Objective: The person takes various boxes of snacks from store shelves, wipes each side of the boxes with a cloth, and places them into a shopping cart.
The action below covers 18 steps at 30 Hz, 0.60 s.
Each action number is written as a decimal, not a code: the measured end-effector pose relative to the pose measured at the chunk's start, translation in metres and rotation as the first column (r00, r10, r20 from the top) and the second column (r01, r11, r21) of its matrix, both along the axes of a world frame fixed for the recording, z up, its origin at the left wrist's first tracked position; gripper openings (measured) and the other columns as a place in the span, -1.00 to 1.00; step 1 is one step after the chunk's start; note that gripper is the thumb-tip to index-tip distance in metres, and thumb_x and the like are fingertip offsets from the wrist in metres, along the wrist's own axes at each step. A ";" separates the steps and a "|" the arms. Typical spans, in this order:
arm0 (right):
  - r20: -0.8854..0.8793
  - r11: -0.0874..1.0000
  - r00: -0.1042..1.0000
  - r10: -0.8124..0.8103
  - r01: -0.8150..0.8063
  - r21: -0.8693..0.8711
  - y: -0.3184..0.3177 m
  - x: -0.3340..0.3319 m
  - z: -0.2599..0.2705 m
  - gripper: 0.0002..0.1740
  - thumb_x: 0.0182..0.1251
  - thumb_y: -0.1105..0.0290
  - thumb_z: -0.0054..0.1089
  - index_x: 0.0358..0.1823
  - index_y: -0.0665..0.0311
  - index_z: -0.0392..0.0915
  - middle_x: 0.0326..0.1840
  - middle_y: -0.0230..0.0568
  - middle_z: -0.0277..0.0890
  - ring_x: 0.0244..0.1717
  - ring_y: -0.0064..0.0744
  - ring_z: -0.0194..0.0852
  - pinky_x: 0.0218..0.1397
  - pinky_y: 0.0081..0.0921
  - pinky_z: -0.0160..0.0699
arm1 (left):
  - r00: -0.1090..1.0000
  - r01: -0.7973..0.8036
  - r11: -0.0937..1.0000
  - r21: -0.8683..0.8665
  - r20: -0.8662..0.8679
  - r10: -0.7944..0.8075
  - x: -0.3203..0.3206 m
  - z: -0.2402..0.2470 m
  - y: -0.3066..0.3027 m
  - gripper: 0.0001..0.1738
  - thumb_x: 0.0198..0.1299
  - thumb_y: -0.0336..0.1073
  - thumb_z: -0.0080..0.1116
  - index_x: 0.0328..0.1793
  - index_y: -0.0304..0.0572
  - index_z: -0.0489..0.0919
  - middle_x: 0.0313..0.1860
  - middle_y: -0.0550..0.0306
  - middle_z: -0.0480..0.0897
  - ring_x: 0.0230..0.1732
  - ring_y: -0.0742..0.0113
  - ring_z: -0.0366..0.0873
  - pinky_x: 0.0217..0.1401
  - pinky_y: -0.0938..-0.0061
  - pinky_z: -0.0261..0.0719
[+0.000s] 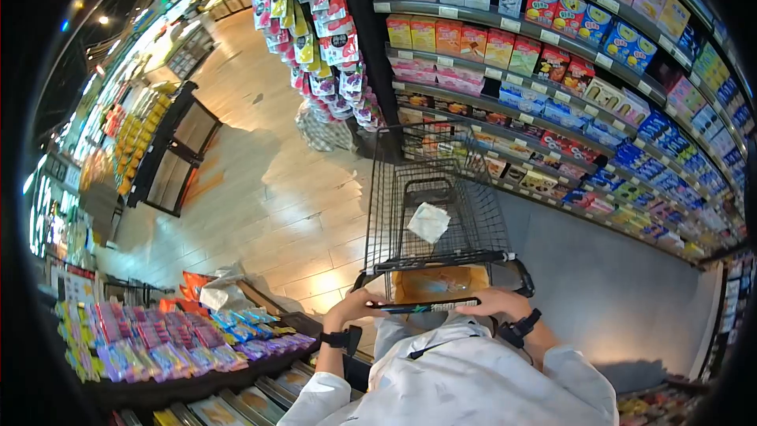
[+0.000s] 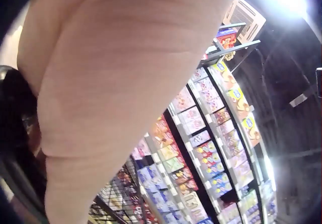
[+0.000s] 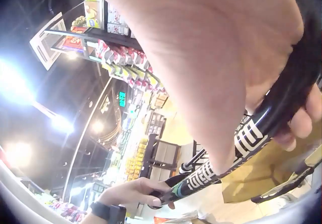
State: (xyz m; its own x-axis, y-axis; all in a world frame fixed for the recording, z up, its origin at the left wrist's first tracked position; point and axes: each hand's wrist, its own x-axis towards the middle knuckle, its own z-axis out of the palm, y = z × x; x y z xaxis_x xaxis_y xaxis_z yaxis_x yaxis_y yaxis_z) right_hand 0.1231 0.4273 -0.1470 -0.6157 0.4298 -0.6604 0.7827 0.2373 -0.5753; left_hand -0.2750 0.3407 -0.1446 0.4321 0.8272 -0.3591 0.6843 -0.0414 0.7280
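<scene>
Both hands hold the black push bar of a wire shopping cart. My left hand grips the bar's left end. In the right wrist view that same left hand has its thumb along the bar. My right hand wraps the other end; fingertips curl out from under the bar, beside its white lettering. A crumpled white sheet lies in the cart's upper part. Below, near the bar, sits a tan-brown box or bag. The left wrist view is mostly filled by the left hand.
Shelves of boxed snacks rise ahead and to the right, close to the cart's front. Hanging snack pouches mark the shelf end. Piled bagged sweets stand at lower left. Wooden flooring runs left toward a dark display stand.
</scene>
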 end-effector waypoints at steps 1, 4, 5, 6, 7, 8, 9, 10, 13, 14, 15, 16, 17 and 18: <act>-0.062 0.996 0.996 -0.061 0.057 -0.073 0.000 -0.007 0.018 -0.15 0.42 -0.41 0.01 0.34 0.20 0.54 0.21 0.10 0.64 0.23 0.03 0.61 0.30 -0.20 0.52 | 0.989 0.008 0.999 -0.039 0.146 -0.002 -0.012 -0.025 0.009 -0.57 0.19 -0.03 0.47 0.20 0.22 0.76 -0.09 0.09 0.81 -0.08 0.12 0.71 0.01 0.27 0.56; -0.174 0.972 0.962 -0.211 0.188 -0.138 -0.008 -0.025 0.011 -0.08 0.36 -0.44 0.08 0.42 0.20 0.48 0.38 0.03 0.54 0.41 -0.03 0.47 0.46 -0.25 0.39 | 0.990 0.121 0.991 0.060 0.065 -0.125 -0.037 -0.038 0.032 -0.58 0.20 0.02 0.42 0.18 0.24 0.76 -0.11 0.12 0.80 -0.06 0.06 0.67 0.11 0.21 0.50; -0.157 0.973 0.964 -0.213 0.195 -0.126 -0.006 -0.040 0.031 -0.08 0.36 -0.44 0.08 0.42 0.20 0.48 0.38 0.03 0.54 0.41 -0.03 0.47 0.46 -0.25 0.39 | 0.989 0.128 0.988 0.083 -0.092 -0.120 -0.035 -0.013 0.038 -0.59 0.20 0.05 0.39 0.17 0.27 0.76 -0.09 0.16 0.79 0.03 0.07 0.61 0.22 0.07 0.38; -0.019 0.954 0.963 -0.267 0.262 -0.144 -0.007 -0.053 0.054 -0.05 0.32 -0.46 0.11 0.45 0.17 0.47 0.43 0.00 0.50 0.46 -0.04 0.41 0.51 -0.26 0.34 | 0.990 0.130 0.988 0.086 -0.070 -0.124 -0.037 -0.011 0.048 -0.59 0.20 0.05 0.39 0.17 0.27 0.76 -0.09 0.16 0.79 0.03 0.07 0.61 0.22 0.07 0.38; 0.115 0.931 0.942 -0.316 0.331 -0.154 -0.006 -0.065 0.067 -0.02 0.29 -0.48 0.13 0.48 0.14 0.45 0.48 -0.02 0.45 0.51 -0.06 0.35 0.56 -0.26 0.28 | 0.988 0.149 0.988 0.045 -0.055 -0.146 -0.040 -0.009 0.060 -0.59 0.21 0.03 0.38 0.19 0.29 0.75 -0.04 0.16 0.77 0.13 0.09 0.58 0.28 -0.15 0.26; 0.124 0.927 0.937 -0.326 0.343 -0.153 -0.008 -0.074 0.067 -0.02 0.29 -0.48 0.13 0.48 0.14 0.45 0.48 -0.02 0.45 0.51 -0.06 0.35 0.56 -0.26 0.28 | 0.984 0.174 0.985 0.003 -0.047 -0.173 -0.046 -0.009 0.066 -0.59 0.23 0.01 0.36 0.21 0.32 0.73 0.00 0.17 0.75 0.22 0.11 0.55 0.34 -0.37 0.15; 0.183 0.900 0.909 -0.373 0.403 -0.167 -0.009 -0.078 0.064 0.00 0.26 -0.51 0.13 0.49 0.13 0.44 0.49 -0.02 0.44 0.52 -0.06 0.34 0.57 -0.27 0.27 | 0.985 0.172 0.985 0.008 -0.015 -0.172 -0.051 -0.013 0.074 -0.59 0.22 0.02 0.37 0.20 0.31 0.74 0.01 0.19 0.75 0.22 0.09 0.55 0.33 -0.37 0.13; 0.240 0.869 0.876 -0.418 0.462 -0.177 -0.009 -0.083 0.061 0.03 0.24 -0.53 0.14 0.50 0.12 0.43 0.50 -0.01 0.43 0.53 -0.06 0.33 0.58 -0.27 0.25 | 0.982 0.187 0.982 0.008 -0.010 -0.187 -0.056 -0.016 0.081 -0.59 0.22 0.02 0.37 0.20 0.31 0.74 0.01 0.19 0.75 0.22 0.09 0.55 0.33 -0.37 0.13; 0.265 0.855 0.848 -0.460 0.503 -0.125 -0.009 -0.094 0.061 0.04 0.23 -0.54 0.13 0.50 0.12 0.44 0.49 0.04 0.44 0.52 -0.06 0.34 0.56 -0.28 0.27 | 0.969 0.242 0.968 0.063 0.024 -0.244 -0.063 -0.009 0.108 -0.65 0.20 0.00 0.39 0.12 0.33 0.78 -0.08 0.26 0.77 0.18 0.14 0.58 0.31 -0.23 0.17; 0.263 0.851 0.840 -0.475 0.515 -0.107 -0.009 -0.096 0.060 0.05 0.22 -0.54 0.14 0.50 0.13 0.43 0.48 0.06 0.44 0.50 -0.07 0.36 0.55 -0.29 0.28 | 0.968 0.246 0.967 0.062 0.024 -0.248 -0.065 -0.009 0.117 -0.65 0.20 0.00 0.39 0.12 0.33 0.78 -0.08 0.26 0.77 0.18 0.14 0.58 0.31 -0.23 0.17; 0.258 0.847 0.839 -0.480 0.519 -0.112 -0.010 -0.098 0.055 0.05 0.22 -0.54 0.14 0.50 0.13 0.43 0.48 0.06 0.44 0.50 -0.07 0.36 0.55 -0.29 0.28 | 0.961 0.262 0.960 0.096 0.061 -0.268 -0.069 -0.009 0.125 -0.65 0.17 0.01 0.41 0.10 0.33 0.79 -0.09 0.27 0.77 0.16 0.15 0.59 0.29 -0.18 0.19; 0.190 0.834 0.846 -0.499 0.528 -0.160 -0.011 -0.097 0.047 0.07 0.19 -0.59 0.11 0.44 0.16 0.49 0.38 0.04 0.53 0.42 -0.10 0.43 0.49 -0.31 0.33 | 0.952 0.277 0.952 0.131 0.096 -0.290 -0.072 -0.010 0.134 -0.64 0.14 0.02 0.42 0.08 0.32 0.80 -0.11 0.27 0.78 0.14 0.16 0.60 0.27 -0.13 0.21; 0.121 0.821 0.847 -0.518 0.532 -0.208 -0.009 -0.096 0.040 0.10 0.16 -0.63 0.07 0.39 0.19 0.55 0.27 0.03 0.61 0.34 -0.12 0.51 0.43 -0.32 0.39 | 0.951 0.284 0.950 0.128 0.090 -0.297 -0.075 -0.013 0.143 -0.64 0.14 0.02 0.42 0.08 0.32 0.80 -0.11 0.27 0.78 0.14 0.16 0.60 0.27 -0.13 0.21; 0.117 0.818 0.845 -0.522 0.535 -0.212 -0.004 -0.099 0.041 0.10 0.16 -0.63 0.07 0.39 0.19 0.55 0.27 0.03 0.61 0.34 -0.12 0.51 0.43 -0.32 0.39 | 0.941 0.313 0.942 0.123 0.098 -0.325 -0.076 -0.016 0.153 -0.62 0.11 0.03 0.44 0.08 0.30 0.80 -0.11 0.26 0.78 0.12 0.16 0.61 0.27 -0.10 0.21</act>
State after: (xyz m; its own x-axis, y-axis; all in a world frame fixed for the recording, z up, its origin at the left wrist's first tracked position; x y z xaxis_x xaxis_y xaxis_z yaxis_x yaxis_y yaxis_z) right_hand 0.0244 0.4233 -0.1058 -0.3004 0.5134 -0.8038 0.7794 -0.3537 -0.5172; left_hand -0.3512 0.4932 -0.1602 0.7128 0.6691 -0.2102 0.5343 -0.3239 0.7808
